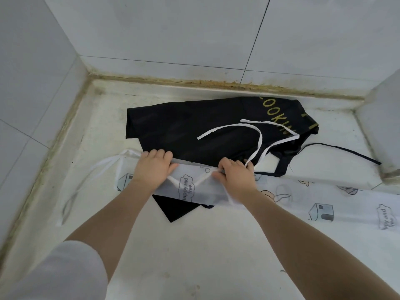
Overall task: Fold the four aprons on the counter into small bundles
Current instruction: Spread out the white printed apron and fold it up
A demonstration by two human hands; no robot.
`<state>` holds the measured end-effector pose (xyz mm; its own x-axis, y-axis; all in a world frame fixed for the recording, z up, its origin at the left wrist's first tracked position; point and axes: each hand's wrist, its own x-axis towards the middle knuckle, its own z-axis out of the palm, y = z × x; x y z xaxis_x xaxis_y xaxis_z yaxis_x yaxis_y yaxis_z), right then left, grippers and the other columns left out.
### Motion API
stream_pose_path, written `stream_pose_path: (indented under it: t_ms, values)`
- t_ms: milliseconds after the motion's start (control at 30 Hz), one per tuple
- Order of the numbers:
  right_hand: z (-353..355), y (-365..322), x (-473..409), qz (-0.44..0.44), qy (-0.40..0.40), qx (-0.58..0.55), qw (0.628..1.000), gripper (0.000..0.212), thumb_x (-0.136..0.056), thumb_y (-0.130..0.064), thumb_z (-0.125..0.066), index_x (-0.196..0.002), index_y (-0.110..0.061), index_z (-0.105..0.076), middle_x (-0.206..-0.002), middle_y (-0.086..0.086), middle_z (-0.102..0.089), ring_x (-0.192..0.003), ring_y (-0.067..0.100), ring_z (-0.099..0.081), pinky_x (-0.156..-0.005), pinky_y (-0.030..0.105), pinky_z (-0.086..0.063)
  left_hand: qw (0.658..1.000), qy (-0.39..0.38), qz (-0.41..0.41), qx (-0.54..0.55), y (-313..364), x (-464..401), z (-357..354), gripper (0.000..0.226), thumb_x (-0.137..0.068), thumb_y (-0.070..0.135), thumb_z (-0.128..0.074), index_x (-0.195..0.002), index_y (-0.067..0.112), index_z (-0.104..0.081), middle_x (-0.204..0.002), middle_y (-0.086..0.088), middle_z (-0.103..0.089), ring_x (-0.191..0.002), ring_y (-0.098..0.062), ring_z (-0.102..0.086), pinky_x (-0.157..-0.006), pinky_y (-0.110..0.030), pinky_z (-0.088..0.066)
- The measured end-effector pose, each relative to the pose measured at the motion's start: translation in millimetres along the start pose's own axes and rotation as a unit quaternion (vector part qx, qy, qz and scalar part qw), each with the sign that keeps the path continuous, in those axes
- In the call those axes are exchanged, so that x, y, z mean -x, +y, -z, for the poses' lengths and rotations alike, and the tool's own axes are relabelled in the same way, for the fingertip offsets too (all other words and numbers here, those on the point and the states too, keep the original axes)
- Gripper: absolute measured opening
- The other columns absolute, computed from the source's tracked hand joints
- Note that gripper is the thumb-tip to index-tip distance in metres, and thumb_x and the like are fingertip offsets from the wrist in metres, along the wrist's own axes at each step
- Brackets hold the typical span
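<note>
The left hand (154,164) pressed flat on the white apron (281,198). The right hand (234,173) pinched its strap (257,148) over the black apron (194,126).

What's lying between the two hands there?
In the head view, the white printed apron spans between the left hand and right hand, showing its "Happy and free" cloud print.
</note>
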<state>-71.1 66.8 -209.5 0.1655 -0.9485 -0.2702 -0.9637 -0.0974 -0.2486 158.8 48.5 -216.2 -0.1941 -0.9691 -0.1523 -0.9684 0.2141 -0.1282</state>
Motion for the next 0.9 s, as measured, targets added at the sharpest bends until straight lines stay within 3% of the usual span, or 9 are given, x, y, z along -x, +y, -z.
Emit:
stream_pose_path:
  t_ms: [100, 200, 300, 433, 500, 633, 700, 767, 900]
  values:
    - [-2.0, 2.5, -3.3, 0.002, 0.01, -0.004, 1.0, 0.02, -0.097, -0.045, -0.036, -0.088, -0.027, -0.039, -0.09, -0.01, -0.053, -0.092, 0.017, -0.05, -0.105, 0.041, -0.02, 0.99, 0.133, -0.05, 0.025, 16.5, -6.6, 3.9, 0.024, -0.092, 0.025, -0.052, -0.093, 0.007, -0.066, -0.105, -0.01, -0.061, -0.099, -0.03, -0.056, -0.089, -0.041, -0.043]
    - [-2.9, 5.2, -5.1, 0.017, 0.022, -0.018, 0.999, 0.019, -0.098, -0.043, -0.036, -0.087, -0.028, -0.04, -0.088, -0.01, -0.052, -0.092, 0.017, -0.05, -0.102, 0.04, -0.02, 0.983, 0.055, -0.132, 0.113, 48.0, -13.1, 14.4, 0.033, -0.1, 0.031, -0.034, -0.105, 0.009, -0.058, -0.104, -0.005, -0.056, -0.098, -0.024, -0.053, -0.087, -0.035, -0.039]
    - [-1.7, 8.8, -3.7, 0.042, 0.033, -0.031, 0.998, 0.019, -0.099, -0.04, -0.036, -0.095, -0.026, -0.049, -0.093, -0.008, -0.055, -0.097, 0.016, -0.051, -0.106, 0.037, -0.017, 0.983, 0.036, -0.143, 0.107, 58.6, -19.7, 11.4, 0.032, -0.1, 0.037, -0.033, -0.104, 0.011, -0.051, -0.097, -0.003, -0.056, -0.091, -0.022, -0.054, -0.079, -0.033, -0.04]
    - [-8.3, 23.0, 7.1, 0.096, 0.11, -0.038, 0.988, 0.026, -0.088, -0.023, -0.06, -0.113, -0.018, -0.058, -0.118, 0.005, -0.056, -0.109, 0.028, -0.051, -0.102, 0.043, -0.037, 0.978, 0.102, -0.175, 0.054, 48.5, -19.3, -3.8, 0.028, -0.088, 0.033, -0.049, -0.071, 0.011, -0.054, -0.047, 0.002, -0.05, -0.037, -0.017, -0.049, -0.04, -0.023, -0.033]
    - [-13.4, 42.0, 17.7, 0.083, 0.201, 0.008, 0.976, 0.035, -0.078, -0.025, -0.066, -0.111, -0.016, -0.056, -0.122, 0.011, -0.056, -0.109, 0.032, -0.052, -0.095, 0.045, -0.043, 0.976, 0.122, -0.176, 0.041, 40.4, -19.1, -6.3, 0.025, -0.08, 0.03, -0.061, -0.065, 0.011, -0.054, -0.041, 0.002, -0.046, -0.031, -0.018, -0.044, -0.038, -0.022, -0.033]
    - [-14.5, 78.9, 37.7, -0.018, 0.237, 0.056, 0.97, 0.036, -0.08, -0.044, -0.057, -0.099, -0.013, -0.06, -0.1, 0.008, -0.061, -0.088, 0.027, -0.057, -0.084, 0.037, -0.043, 0.982, 0.153, -0.104, 0.027, 49.0, -15.5, 0.7, 0.015, -0.075, 0.023, -0.069, -0.069, 0.011, -0.063, -0.066, -0.004, -0.06, -0.06, -0.025, -0.059, -0.061, -0.032, -0.047]
    - [-12.1, 84.8, 40.1, -0.042, 0.189, 0.053, 0.98, 0.036, -0.075, -0.041, -0.07, -0.092, -0.01, -0.063, -0.089, 0.008, -0.061, -0.079, 0.031, -0.06, -0.074, 0.041, -0.048, 0.985, 0.128, -0.072, 0.095, 76.5, -14.3, 16.4, 0.018, -0.073, 0.013, -0.072, -0.09, 0.012, -0.065, -0.091, -0.006, -0.062, -0.085, -0.028, -0.059, -0.078, -0.037, -0.045]
    - [-6.7, 85.5, 38.4, -0.047, 0.144, 0.053, 0.987, 0.038, -0.08, -0.042, -0.068, -0.097, -0.009, -0.062, -0.095, 0.008, -0.059, -0.088, 0.032, -0.057, -0.077, 0.041, -0.044, 0.981, 0.067, -0.093, 0.157, 118.5, -11.9, 27.1, 0.03, -0.085, 0.01, -0.055, -0.114, 0.016, -0.057, -0.113, -0.003, -0.056, -0.106, -0.027, -0.052, -0.09, -0.036, -0.035]
    - [0.9, 79.9, 36.9, -0.012, 0.084, 0.041, 0.996, 0.037, -0.093, -0.044, -0.047, -0.112, -0.014, -0.056, -0.114, 0.004, -0.055, -0.105, 0.027, -0.047, -0.085, 0.034, -0.034, 0.957, 0.03, -0.111, 0.265, 172.3, 6.6, 20.1, 0.041, -0.085, 0.032, -0.035, -0.11, 0.013, -0.062, -0.109, -0.005, -0.061, -0.095, -0.027, -0.062, -0.085, -0.037, -0.047]
